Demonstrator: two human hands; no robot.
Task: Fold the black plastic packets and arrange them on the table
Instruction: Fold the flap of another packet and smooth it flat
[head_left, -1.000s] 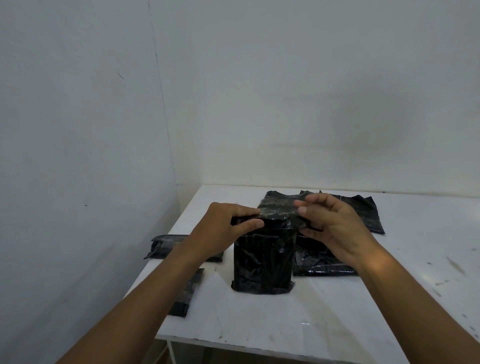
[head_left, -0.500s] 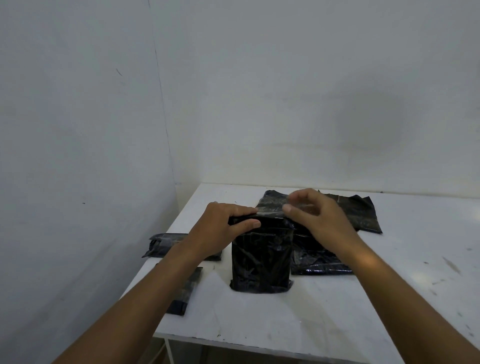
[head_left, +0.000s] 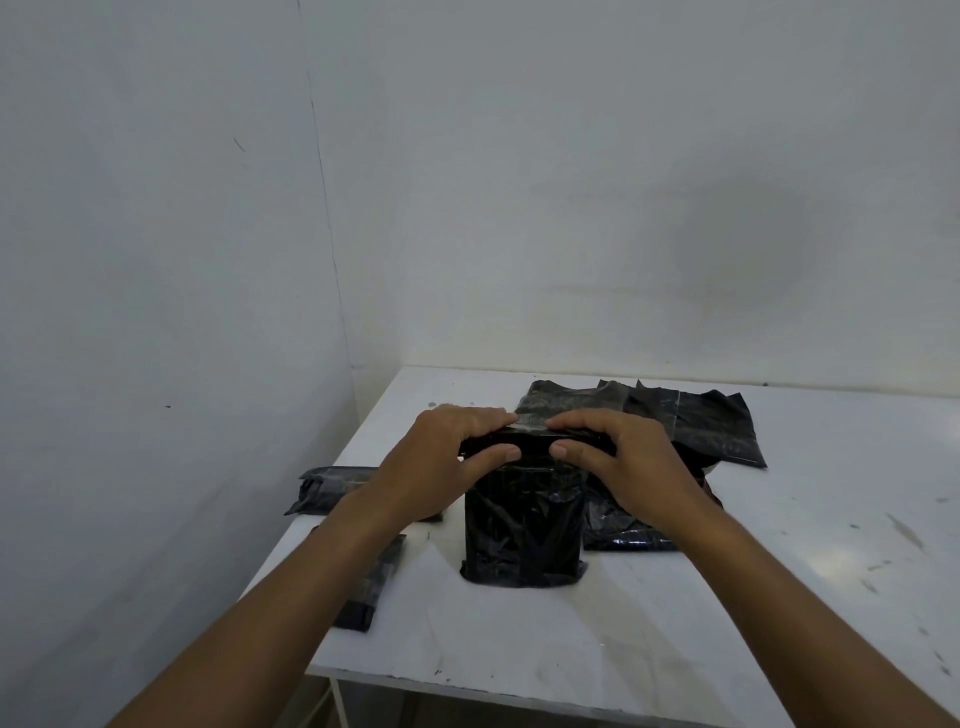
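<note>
While both hands, left (head_left: 447, 457) and right (head_left: 623, 462), pinch the packet's (head_left: 522, 530) rolled top edge at mid-table (head_left: 727, 623), thumbs should press evenly. Rolling it squarely toward the near edge would likely keep the fold straight.

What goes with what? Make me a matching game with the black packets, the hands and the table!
Things:
1. middle packet
2. folded packet
3. loose pile
4. table

Matches:
A. white and scuffed
B. behind the right hand
C. at the table's left edge
D. top gripped by left hand and right hand

Pairs: 1-D, 2-C, 3-B, 4-A.
</note>
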